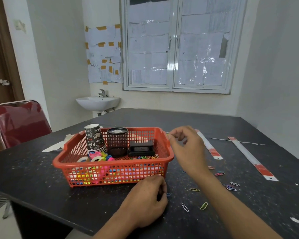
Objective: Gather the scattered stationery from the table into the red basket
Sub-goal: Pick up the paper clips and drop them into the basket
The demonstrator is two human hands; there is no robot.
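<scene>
In the head view, the red basket (110, 163) is sitting on the dark speckled worktop (33, 171), left of centre. Inside it, a stack of paper cups (94, 138) is standing at the far left, a black mesh pen holder (117, 141) is standing beside the cups, and a black box (141, 148) is lying to the right of that. Tape rolls (95, 157) are lying along the near left side, and a heap of coloured clips (145, 157) is covering the floor near the right side.

The right hand (186, 147) is hovering just beside the basket's right rim, with thumb and forefinger pinching a small yellow clip (167, 134), which is blurred. The left hand (145, 199) is resting on the worktop just in front of the basket's near right corner, its curled fingertips pinching a blue paper clip (168, 194).

Loose paper clips (230, 186) are lying scattered on the worktop to the right of the hands, among them a white one (185, 207) and a green one (204, 205) nearest the person. Two long white rulers (252, 158) with red ends are lying further right. A red chair (19, 123) is standing at the far left.
</scene>
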